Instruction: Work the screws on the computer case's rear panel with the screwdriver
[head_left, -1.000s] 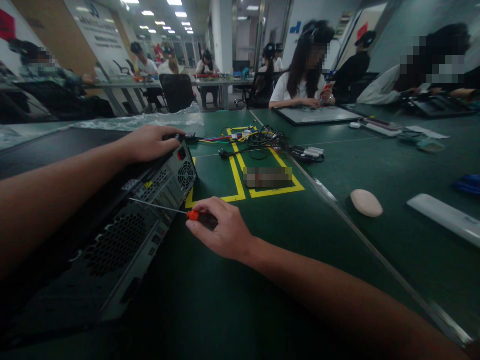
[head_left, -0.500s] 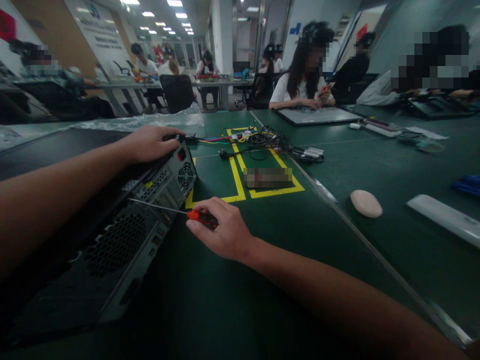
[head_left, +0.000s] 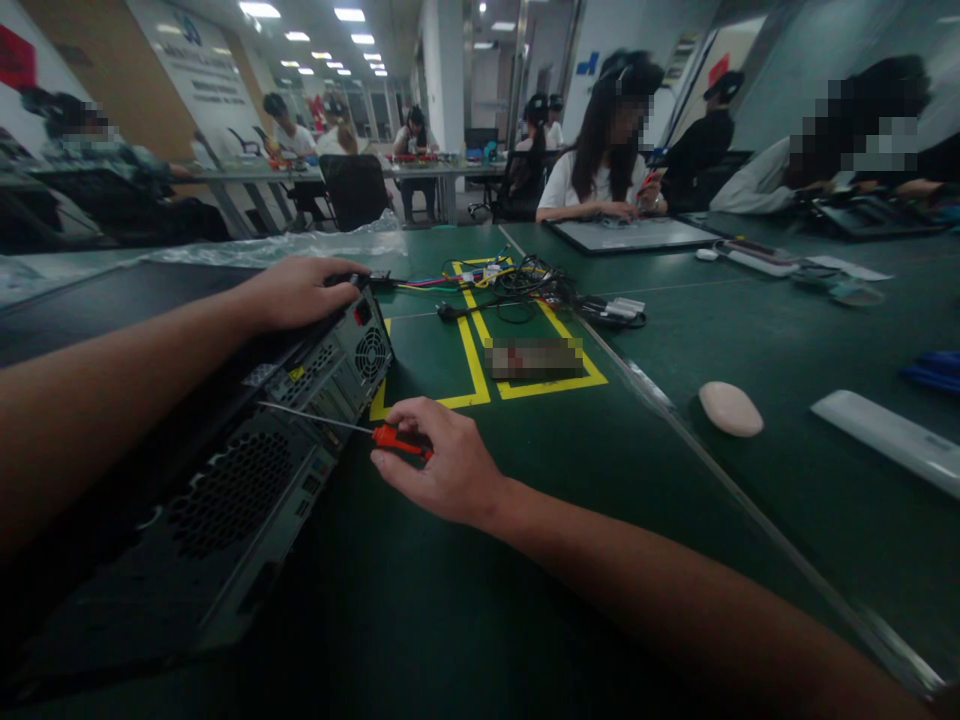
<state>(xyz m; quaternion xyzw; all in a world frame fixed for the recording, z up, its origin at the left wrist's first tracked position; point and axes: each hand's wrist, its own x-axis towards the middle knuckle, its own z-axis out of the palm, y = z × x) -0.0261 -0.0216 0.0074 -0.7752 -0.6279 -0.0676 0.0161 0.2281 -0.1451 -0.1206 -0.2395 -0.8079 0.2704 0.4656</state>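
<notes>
A black desktop computer case (head_left: 300, 475) lies at the left with its rear panel towards the right, showing a honeycomb vent and a small fan grille. My left hand (head_left: 307, 290) rests on top by the far rear corner, its visible finger and thumb stretched out and apart. In my right hand (head_left: 442, 460) is a screwdriver (head_left: 397, 440) with a red and black handle, held between thumb and fingers. Its long thin shaft reaches left to the rear panel's upper edge, above the honeycomb vent. Whether a screw sits under the tip is too small to tell.
Beyond the case lie tangled cables (head_left: 525, 280) and yellow tape outlines (head_left: 480, 370), with a blurred-out object (head_left: 534, 358) inside one. A pale rounded mouse (head_left: 731, 408) and a long white object (head_left: 885, 440) are at the right. Clear plastic sheeting (head_left: 300, 240) lies behind. Other people sit farther off.
The screwdriver handle has turned in my right fingers, so more of its red side shows. The shaft's tip stays at the same spot. My left hand has not visibly moved on the case.
</notes>
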